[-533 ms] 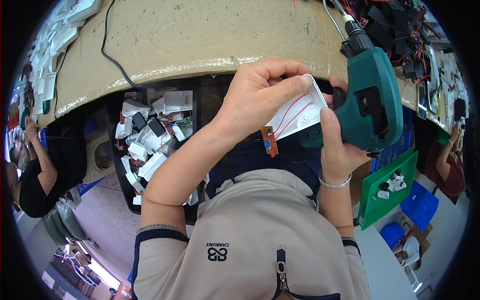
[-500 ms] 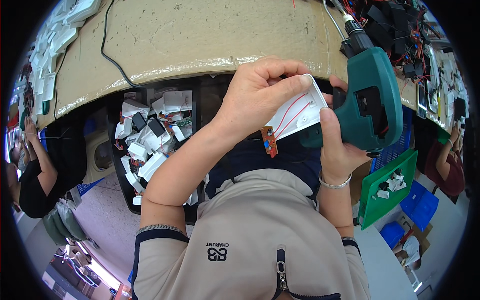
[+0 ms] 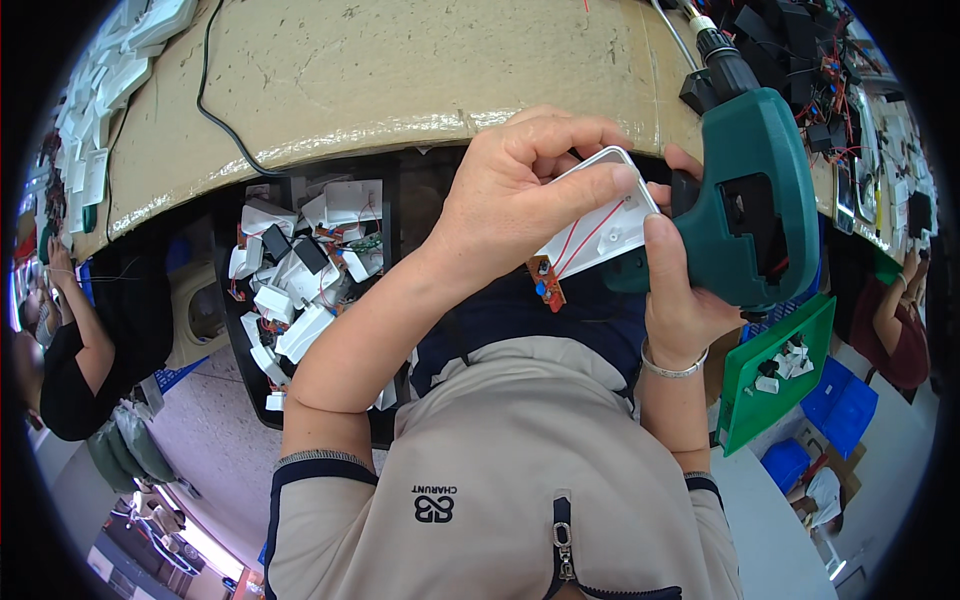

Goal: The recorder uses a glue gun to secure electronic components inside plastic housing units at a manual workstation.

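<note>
My left hand (image 3: 525, 190) is closed on a white plastic housing (image 3: 628, 236), thumb laid over its raised rim and fingers curled behind. Two thin red wires run inside it to a small orange-brown circuit board (image 3: 548, 284), which hangs at the housing's lower left corner. A dark green power screwdriver (image 3: 755, 145) with a black chuck is gripped by my right hand (image 3: 685, 305), its nose pointing away over the bench. The right thumb stands upright at the housing's right edge; most of the right fingers are hidden behind the tool.
A black bin (image 3: 392, 230) of white housings and boards sits left of my lap. On the right stands a green tray (image 3: 745, 410) with small parts. The cardboard-covered bench (image 3: 400, 70) carries a black cable (image 3: 208, 85) and dark parts (image 3: 785, 40). Co-workers sit on both sides.
The screwdriver has shifted slightly to the right. The housing has tilted a little, and my left thumb has slid toward its right rim. Both hands keep their hold.
</note>
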The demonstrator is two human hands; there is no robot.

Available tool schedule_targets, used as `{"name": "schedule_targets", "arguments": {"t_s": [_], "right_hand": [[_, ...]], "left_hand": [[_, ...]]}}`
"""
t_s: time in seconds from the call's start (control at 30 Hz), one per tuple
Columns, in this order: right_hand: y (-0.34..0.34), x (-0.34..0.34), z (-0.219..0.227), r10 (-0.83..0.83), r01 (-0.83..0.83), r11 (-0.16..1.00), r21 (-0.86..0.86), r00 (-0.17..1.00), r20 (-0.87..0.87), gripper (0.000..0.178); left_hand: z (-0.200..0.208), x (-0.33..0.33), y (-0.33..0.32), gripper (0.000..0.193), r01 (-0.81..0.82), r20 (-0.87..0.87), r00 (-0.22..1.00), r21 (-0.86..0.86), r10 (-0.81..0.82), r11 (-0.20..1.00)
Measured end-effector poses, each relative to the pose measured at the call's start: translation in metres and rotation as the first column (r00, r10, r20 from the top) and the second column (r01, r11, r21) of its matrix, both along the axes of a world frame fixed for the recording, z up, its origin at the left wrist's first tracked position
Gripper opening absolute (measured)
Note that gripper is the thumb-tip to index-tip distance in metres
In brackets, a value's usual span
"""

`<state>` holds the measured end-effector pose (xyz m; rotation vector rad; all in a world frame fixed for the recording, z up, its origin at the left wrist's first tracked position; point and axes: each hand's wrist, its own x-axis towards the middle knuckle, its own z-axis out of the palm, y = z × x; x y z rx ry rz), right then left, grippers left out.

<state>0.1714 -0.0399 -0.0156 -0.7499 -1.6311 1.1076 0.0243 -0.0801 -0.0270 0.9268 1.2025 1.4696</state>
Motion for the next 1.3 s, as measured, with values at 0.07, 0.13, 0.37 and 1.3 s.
{"name": "schedule_targets", "arguments": {"t_s": [0.07, 0.13, 0.37, 1.3], "right_hand": [[-0.001, 0.000, 0.001, -0.002, 0.002, 1.000, -0.001, 1.000, 0.011, 0.061], [-0.001, 0.000, 0.002, -0.004, 0.004, 1.000, -0.002, 1.000, 0.023, 0.060], [0.000, -0.001, 0.004, -0.012, 0.012, 1.000, 0.000, 1.000, -0.001, 0.059], [0.006, 0.001, 0.010, -0.066, 0.054, 0.987, 0.153, 0.995, 0.074, 0.053]], "left_hand": [[0.001, -0.001, -0.001, 0.018, -0.017, -0.057, 0.998, 0.008, 0.017, 1.000], [-0.002, -0.002, -0.001, 0.018, -0.019, -0.126, 0.992, 0.049, 0.025, 0.999], [-0.002, -0.003, 0.001, 0.016, -0.040, -0.267, 0.960, 0.159, 0.082, 0.986], [0.003, 0.017, -0.007, 0.029, -0.182, -0.401, 0.861, 0.329, 0.312, 0.927]]}}
